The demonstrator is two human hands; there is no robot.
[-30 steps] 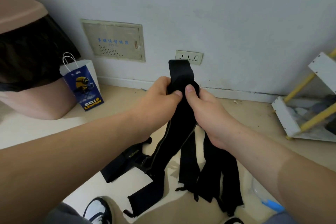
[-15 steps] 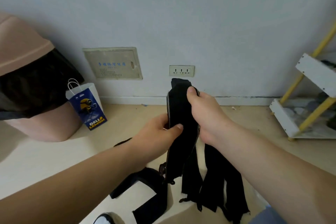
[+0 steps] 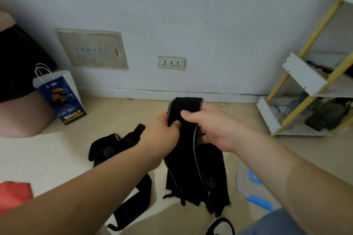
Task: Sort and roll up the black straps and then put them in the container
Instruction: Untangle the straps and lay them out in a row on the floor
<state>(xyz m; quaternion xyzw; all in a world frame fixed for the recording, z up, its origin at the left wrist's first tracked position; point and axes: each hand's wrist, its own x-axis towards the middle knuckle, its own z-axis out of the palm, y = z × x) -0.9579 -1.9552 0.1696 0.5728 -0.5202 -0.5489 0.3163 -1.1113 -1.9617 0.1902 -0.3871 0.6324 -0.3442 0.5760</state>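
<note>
— Any readable writing in the head view?
— "BELL LEMON" on the blue paper bag (image 3: 63, 99), at the left of the frame.
— The hands?
— The left hand (image 3: 162, 133) and the right hand (image 3: 214, 129) both pinch the black straps (image 3: 191, 158) at the frame's centre, with the ends hanging. The container (image 3: 254, 179) is at the lower right.

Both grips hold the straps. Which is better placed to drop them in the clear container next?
Right, probably: the right grip is on the side where the clear container lies on the floor; the left grip must cross the black straps.
</note>
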